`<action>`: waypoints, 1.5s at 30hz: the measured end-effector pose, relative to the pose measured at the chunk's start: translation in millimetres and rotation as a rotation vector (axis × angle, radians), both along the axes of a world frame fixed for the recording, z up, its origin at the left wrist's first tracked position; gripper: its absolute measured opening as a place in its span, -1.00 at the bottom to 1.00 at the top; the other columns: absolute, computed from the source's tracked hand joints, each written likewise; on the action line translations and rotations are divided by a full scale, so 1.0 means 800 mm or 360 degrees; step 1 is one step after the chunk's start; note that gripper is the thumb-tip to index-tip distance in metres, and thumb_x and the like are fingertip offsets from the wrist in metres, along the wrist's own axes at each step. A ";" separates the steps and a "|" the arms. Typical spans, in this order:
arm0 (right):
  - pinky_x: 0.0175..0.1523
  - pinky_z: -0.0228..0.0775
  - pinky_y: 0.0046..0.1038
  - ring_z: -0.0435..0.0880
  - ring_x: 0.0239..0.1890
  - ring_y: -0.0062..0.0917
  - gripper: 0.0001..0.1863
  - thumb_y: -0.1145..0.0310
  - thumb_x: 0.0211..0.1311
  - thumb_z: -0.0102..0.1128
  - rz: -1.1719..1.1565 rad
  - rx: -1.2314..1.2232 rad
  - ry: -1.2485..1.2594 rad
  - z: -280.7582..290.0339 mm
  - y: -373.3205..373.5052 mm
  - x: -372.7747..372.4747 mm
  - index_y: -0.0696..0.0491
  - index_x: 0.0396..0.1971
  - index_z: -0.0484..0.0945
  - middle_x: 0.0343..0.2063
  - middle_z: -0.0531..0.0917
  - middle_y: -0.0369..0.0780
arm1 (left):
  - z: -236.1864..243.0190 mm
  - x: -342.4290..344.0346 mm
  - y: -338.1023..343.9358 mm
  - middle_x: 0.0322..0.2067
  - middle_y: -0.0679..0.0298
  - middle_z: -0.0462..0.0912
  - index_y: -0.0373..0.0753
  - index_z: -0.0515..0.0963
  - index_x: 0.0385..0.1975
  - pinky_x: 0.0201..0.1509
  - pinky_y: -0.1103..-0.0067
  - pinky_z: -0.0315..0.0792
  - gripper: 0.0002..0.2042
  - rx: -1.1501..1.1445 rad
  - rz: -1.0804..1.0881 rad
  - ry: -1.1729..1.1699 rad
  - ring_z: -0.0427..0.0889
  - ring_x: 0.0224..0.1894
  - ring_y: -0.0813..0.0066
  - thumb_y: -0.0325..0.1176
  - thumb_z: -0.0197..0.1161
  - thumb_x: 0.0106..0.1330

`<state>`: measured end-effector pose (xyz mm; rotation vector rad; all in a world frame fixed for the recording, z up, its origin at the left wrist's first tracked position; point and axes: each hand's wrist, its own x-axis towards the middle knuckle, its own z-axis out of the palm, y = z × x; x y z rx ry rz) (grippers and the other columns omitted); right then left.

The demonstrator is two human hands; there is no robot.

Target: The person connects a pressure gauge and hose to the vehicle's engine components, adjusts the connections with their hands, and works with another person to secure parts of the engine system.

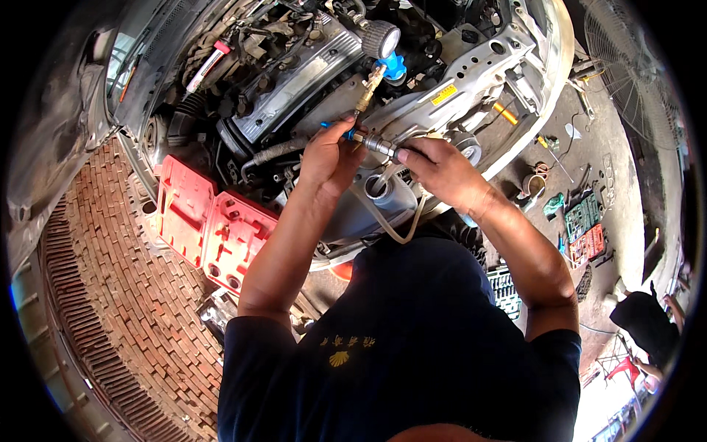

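Observation:
My left hand [333,155] is closed around a valve fitting with a blue lever [350,134], below a brass fitting [367,93]. A pressure gauge [381,40] and a blue adapter [393,68] sit above it in the engine bay. My right hand [440,174] grips a steel coupler [381,144] joined to the valve. Beneath my hands are a translucent reservoir with an open neck [379,188] and a pale looped hose [398,232]. A ribbed metal engine cover [294,77] lies behind them.
An open red plastic case [184,206] lies at the left, over brick paving [110,280]. At the right, tool sets [583,217] and loose tools lie on the ground beside a large fan [618,66]. A person in dark clothing [644,324] is at the lower right.

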<state>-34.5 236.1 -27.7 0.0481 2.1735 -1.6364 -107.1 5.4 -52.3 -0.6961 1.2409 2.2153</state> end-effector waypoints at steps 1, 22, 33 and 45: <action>-0.11 0.48 -0.23 0.67 -0.32 -0.29 -0.60 0.10 0.53 0.16 -0.0001 0.0001 -0.0006 0.000 -0.002 0.001 0.21 -0.20 0.66 -0.43 0.65 -0.06 | -0.002 -0.002 0.001 -0.22 0.16 0.69 -0.27 0.59 -0.04 0.10 0.30 0.63 -0.83 0.0008 0.0010 0.0012 0.71 -0.07 0.22 -0.35 0.28 0.50; -0.51 0.11 -0.59 0.31 -0.59 -0.75 -0.72 0.18 0.62 0.14 -0.0141 -0.0458 -0.0317 -0.010 -0.002 0.004 0.10 0.00 0.56 -0.57 0.44 -0.40 | -0.003 -0.012 0.065 -0.52 0.40 0.46 -0.17 0.49 -0.30 0.04 0.39 0.63 -0.84 0.0616 0.0361 -0.0060 0.46 -0.50 0.58 -0.32 0.31 0.51; 0.05 0.56 -0.11 0.76 -0.11 -0.04 -0.48 -0.01 0.43 0.29 -0.0236 0.0621 0.0907 0.005 0.041 -0.065 0.20 0.02 0.58 -0.21 0.72 0.05 | -0.001 -0.005 0.073 -0.53 0.42 0.40 -0.21 0.47 -0.35 -0.14 0.49 0.54 -0.81 0.0545 0.0493 -0.0042 0.32 -0.53 0.61 -0.33 0.24 0.55; 0.34 0.39 -0.35 0.67 0.13 -0.38 -0.29 -0.13 0.34 0.41 0.0028 0.0178 0.0752 -0.055 0.004 -0.202 0.19 0.20 0.57 0.05 0.75 -0.10 | -0.001 -0.007 0.072 -0.52 0.40 0.41 -0.19 0.52 -0.31 -0.20 0.51 0.54 -0.84 0.0572 0.0522 -0.0065 0.35 -0.52 0.59 -0.30 0.32 0.46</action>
